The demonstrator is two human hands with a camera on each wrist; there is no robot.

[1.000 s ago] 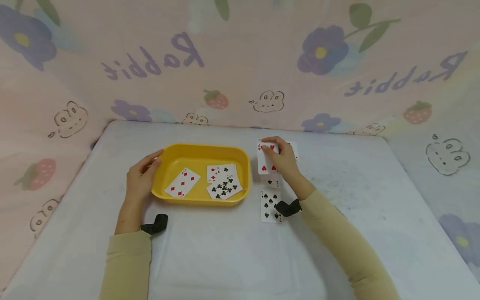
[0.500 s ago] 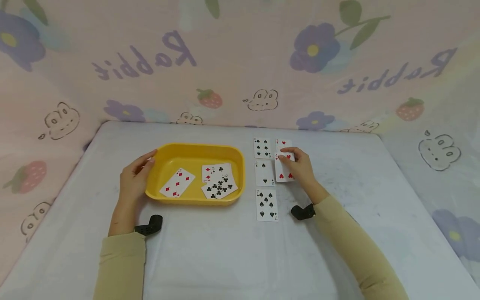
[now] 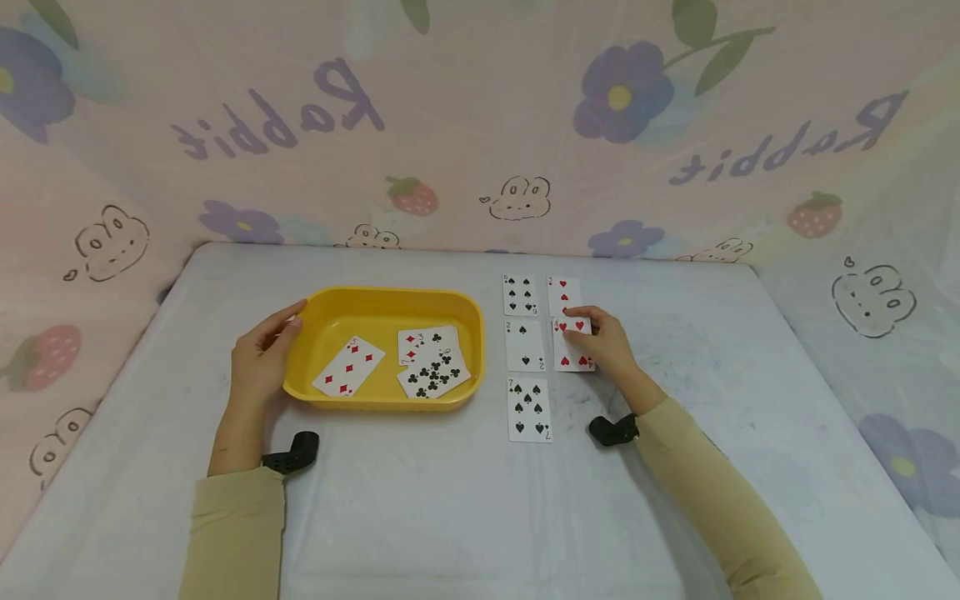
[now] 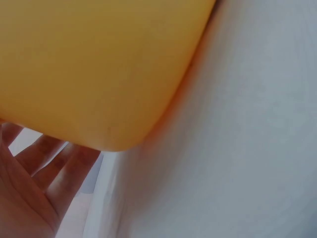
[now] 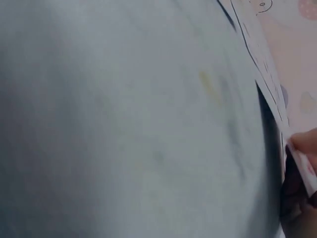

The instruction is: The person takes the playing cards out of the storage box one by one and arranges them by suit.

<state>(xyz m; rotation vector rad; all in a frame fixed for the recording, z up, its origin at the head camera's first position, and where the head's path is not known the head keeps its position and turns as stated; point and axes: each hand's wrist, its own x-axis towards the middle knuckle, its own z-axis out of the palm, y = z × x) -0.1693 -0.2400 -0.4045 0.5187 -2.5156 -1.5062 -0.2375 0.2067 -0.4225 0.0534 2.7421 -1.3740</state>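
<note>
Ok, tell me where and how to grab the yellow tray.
Grip the yellow tray by the rim at its right end, probably best coming from the right: the rim stands raised there, giving an edge to pinch, and the left hand touches the opposite end.

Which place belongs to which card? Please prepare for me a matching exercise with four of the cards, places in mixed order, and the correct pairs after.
1. Five of diamonds
2. Seven of spades
3. Four of hearts
4. Six of spades

A. Pinched by the right hand
B. Inside the yellow tray
C. Top of the spades column, head view
D. Bottom of that column

Pairs: 1-B, 2-D, 3-A, 4-C
</note>
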